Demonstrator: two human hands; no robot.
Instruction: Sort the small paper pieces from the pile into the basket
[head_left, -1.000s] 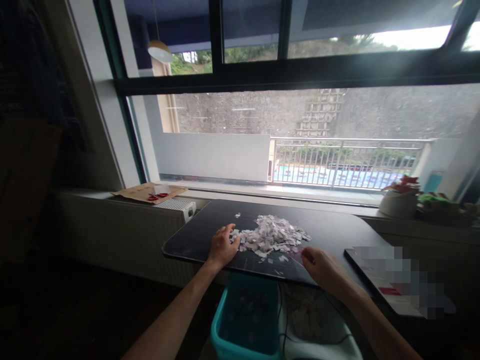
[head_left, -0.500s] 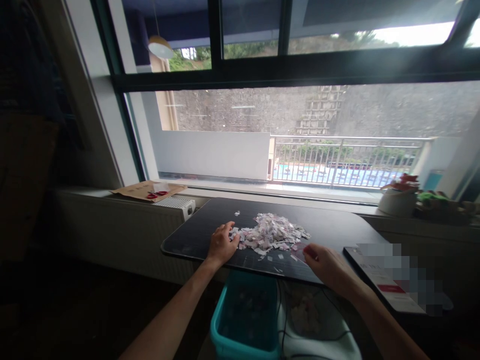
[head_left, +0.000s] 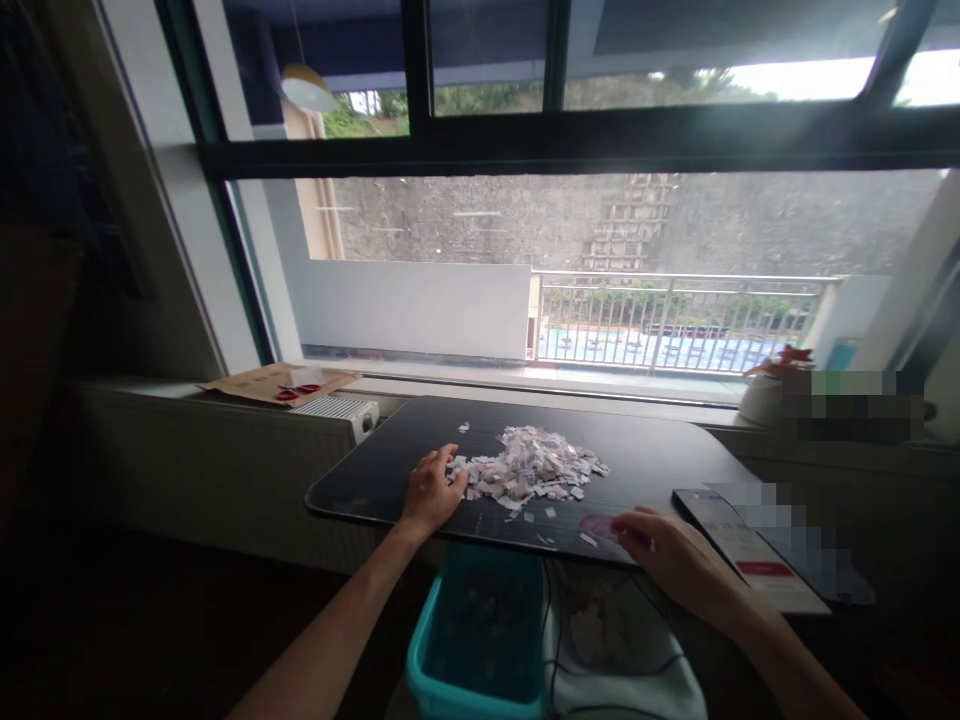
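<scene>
- The left hand (head_left: 435, 488) is loosely cupped, thumb apart from the fingers, with nothing clenched in it; its fingertips sit at the left edge of the pile.
- The right hand (head_left: 637, 535) pinches a clear pink piece (head_left: 596, 524) between thumb and fingers, near the table's front edge; whether the piece touches the tabletop cannot be told.
- The pile (head_left: 540, 460) of small paper scraps lies on the dark table (head_left: 367, 470), between the two hands and a little beyond the right one.
- A few scraps (head_left: 464, 428) lie apart behind the left hand; a pale strip (head_left: 589, 539) lies just beside the pink piece.
- Below the table's front edge, a teal bin (head_left: 415, 660) stands beside a white bin (head_left: 664, 690), with dark cables at the latter.
- Right of the right hand is a flat, partly blurred board (head_left: 765, 569) with a red patch.
- Far left, red scissors (head_left: 288, 394) rest on brown card (head_left: 240, 384).
</scene>
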